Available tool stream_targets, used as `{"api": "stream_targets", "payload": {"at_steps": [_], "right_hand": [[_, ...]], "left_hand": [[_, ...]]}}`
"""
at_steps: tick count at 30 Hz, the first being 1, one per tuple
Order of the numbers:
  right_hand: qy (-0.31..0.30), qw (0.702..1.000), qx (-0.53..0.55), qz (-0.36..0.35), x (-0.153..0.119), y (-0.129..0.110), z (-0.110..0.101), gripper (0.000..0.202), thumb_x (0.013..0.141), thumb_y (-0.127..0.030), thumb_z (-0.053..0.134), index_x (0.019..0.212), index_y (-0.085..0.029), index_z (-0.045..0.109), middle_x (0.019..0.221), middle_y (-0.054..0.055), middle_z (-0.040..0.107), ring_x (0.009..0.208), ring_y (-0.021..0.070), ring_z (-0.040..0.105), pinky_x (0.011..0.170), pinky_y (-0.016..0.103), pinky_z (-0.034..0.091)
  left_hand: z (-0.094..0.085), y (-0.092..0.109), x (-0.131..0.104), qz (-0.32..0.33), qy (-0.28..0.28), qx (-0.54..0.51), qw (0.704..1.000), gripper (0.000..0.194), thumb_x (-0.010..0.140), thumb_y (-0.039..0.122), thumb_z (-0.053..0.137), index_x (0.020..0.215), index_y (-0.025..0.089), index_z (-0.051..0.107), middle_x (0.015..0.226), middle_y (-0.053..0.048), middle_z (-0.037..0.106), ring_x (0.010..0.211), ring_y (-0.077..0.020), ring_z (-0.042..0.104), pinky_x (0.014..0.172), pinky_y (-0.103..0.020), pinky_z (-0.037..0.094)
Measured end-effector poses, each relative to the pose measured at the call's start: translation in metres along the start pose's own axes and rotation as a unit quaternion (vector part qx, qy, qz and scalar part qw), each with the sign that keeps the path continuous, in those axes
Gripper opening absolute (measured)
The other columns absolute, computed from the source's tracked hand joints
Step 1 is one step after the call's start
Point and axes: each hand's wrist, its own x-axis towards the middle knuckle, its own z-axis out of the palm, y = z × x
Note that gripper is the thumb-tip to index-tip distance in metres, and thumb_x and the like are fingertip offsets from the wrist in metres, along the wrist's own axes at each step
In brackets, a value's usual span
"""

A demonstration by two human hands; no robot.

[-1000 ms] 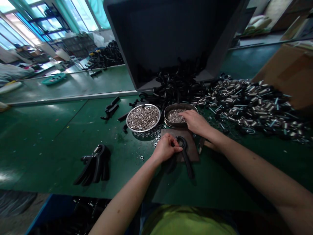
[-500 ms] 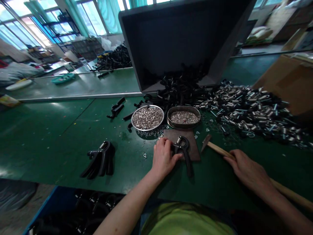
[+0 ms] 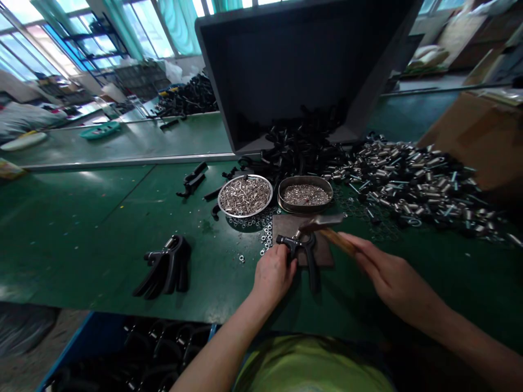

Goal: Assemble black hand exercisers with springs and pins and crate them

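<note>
My left hand (image 3: 273,275) is closed on the near left arm of a black hand grip strengthener (image 3: 312,267) with a metal spring. The strengthener rests on a flat brown plate (image 3: 326,253) on the green bench. In my right hand (image 3: 386,272) is the wooden handle of a hammer (image 3: 339,242). Its metal head hangs over the top of the strengthener and hides part of it; whether they touch I cannot tell. Behind the plate stand a round dish of small metal pins (image 3: 245,196) and an oval tin of tiny metal parts (image 3: 306,195).
Several black strengtheners (image 3: 167,267) stand bunched at the left. A large grey bin (image 3: 212,87) lies tipped behind black parts. Springs and bolts (image 3: 425,188) are heaped at the right beside a cardboard box (image 3: 482,141). Below the edge, a blue crate (image 3: 77,343) holds more strengtheners.
My right hand has lifted the hammer and swung its head left, from the bench over the strengthener. My left hand has shifted its hold slightly on the strengthener.
</note>
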Motion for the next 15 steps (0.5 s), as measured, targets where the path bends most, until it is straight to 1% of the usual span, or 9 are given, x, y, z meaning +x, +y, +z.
{"api": "stream_targets", "payload": {"at_steps": [2, 3, 6, 7, 8, 10, 12, 13, 15], "right_hand": [[0.034, 0.999, 0.003, -0.008, -0.003, -0.002, 0.000, 0.045, 0.093, -0.028, 0.033, 0.138, -0.029, 0.041, 0.128, 0.004, 0.060, 0.108, 0.0239, 0.062, 0.086, 0.038, 0.055], [0.026, 1.000, -0.004, -0.009, -0.004, -0.002, 0.002, 0.045, 0.093, -0.027, 0.033, 0.138, -0.030, 0.041, 0.126, 0.004, 0.061, 0.105, 0.0246, 0.064, 0.083, 0.039, 0.056], [-0.063, 0.997, -0.032, -0.001, 0.000, 0.003, 0.007, 0.042, 0.092, -0.028, 0.036, 0.132, -0.032, 0.048, 0.118, 0.003, 0.066, 0.093, 0.0249, 0.069, 0.075, 0.039, 0.058], [-0.077, 0.996, -0.036, 0.003, 0.003, 0.005, 0.007, 0.041, 0.092, -0.029, 0.036, 0.131, -0.032, 0.049, 0.117, 0.002, 0.067, 0.092, 0.0246, 0.069, 0.075, 0.039, 0.058], [-0.069, 0.997, -0.035, 0.008, 0.008, 0.006, 0.007, 0.040, 0.093, -0.030, 0.035, 0.130, -0.031, 0.049, 0.117, 0.002, 0.067, 0.093, 0.0242, 0.069, 0.076, 0.039, 0.057], [-0.008, 0.999, -0.029, 0.020, 0.019, 0.007, 0.006, 0.041, 0.094, -0.031, 0.032, 0.132, -0.029, 0.047, 0.119, 0.004, 0.066, 0.098, 0.0240, 0.067, 0.079, 0.038, 0.056], [0.029, 0.999, -0.034, 0.031, 0.029, 0.008, 0.009, 0.042, 0.094, -0.031, 0.030, 0.133, -0.025, 0.046, 0.117, 0.007, 0.067, 0.096, 0.0255, 0.067, 0.077, 0.038, 0.056], [0.021, 0.998, -0.038, 0.034, 0.033, 0.011, 0.011, 0.043, 0.094, -0.031, 0.030, 0.132, -0.025, 0.048, 0.115, 0.007, 0.067, 0.094, 0.0265, 0.068, 0.075, 0.039, 0.056], [-0.027, 0.998, -0.037, 0.031, 0.037, 0.021, 0.018, 0.041, 0.093, -0.033, 0.031, 0.128, -0.026, 0.051, 0.114, 0.007, 0.068, 0.092, 0.0276, 0.069, 0.074, 0.040, 0.056]], "left_hand": [[0.000, 0.000, 0.000, -0.003, -0.004, 0.000, 1.000, 0.011, 0.083, 0.026, 0.053, 0.092, 0.019, 0.051, 0.093, -0.007, 0.063, 0.084, -0.0206, 0.060, 0.071, -0.031, 0.048], [0.000, 0.000, 0.000, -0.003, -0.005, 0.002, 1.000, 0.011, 0.083, 0.026, 0.053, 0.092, 0.019, 0.051, 0.093, -0.007, 0.063, 0.084, -0.0207, 0.060, 0.072, -0.031, 0.048], [-0.001, 0.000, 0.001, -0.003, -0.005, 0.011, 1.000, 0.011, 0.083, 0.026, 0.053, 0.092, 0.019, 0.051, 0.092, -0.007, 0.063, 0.085, -0.0203, 0.061, 0.072, -0.031, 0.048], [-0.001, 0.000, 0.002, -0.003, -0.005, 0.015, 1.000, 0.011, 0.082, 0.026, 0.053, 0.092, 0.020, 0.051, 0.092, -0.007, 0.063, 0.084, -0.0203, 0.061, 0.071, -0.030, 0.048], [-0.001, 0.000, 0.002, -0.004, -0.005, 0.018, 1.000, 0.012, 0.082, 0.026, 0.054, 0.091, 0.020, 0.051, 0.091, -0.006, 0.063, 0.084, -0.0202, 0.061, 0.070, -0.030, 0.048], [-0.003, -0.001, 0.003, -0.003, -0.006, 0.020, 1.000, 0.012, 0.081, 0.027, 0.055, 0.091, 0.020, 0.051, 0.091, -0.006, 0.063, 0.083, -0.0204, 0.061, 0.069, -0.030, 0.047], [-0.004, 0.000, 0.003, -0.001, -0.008, 0.021, 1.000, 0.013, 0.081, 0.027, 0.055, 0.092, 0.020, 0.052, 0.091, -0.007, 0.064, 0.083, -0.0207, 0.061, 0.069, -0.030, 0.047], [-0.005, 0.001, 0.004, -0.003, -0.010, 0.022, 1.000, 0.014, 0.081, 0.028, 0.055, 0.092, 0.020, 0.053, 0.092, -0.007, 0.064, 0.083, -0.0212, 0.061, 0.069, -0.030, 0.047], [-0.005, 0.003, 0.005, -0.018, -0.017, 0.027, 0.999, 0.017, 0.080, 0.031, 0.055, 0.093, 0.019, 0.054, 0.091, -0.008, 0.065, 0.081, -0.0226, 0.062, 0.067, -0.031, 0.047]]}}
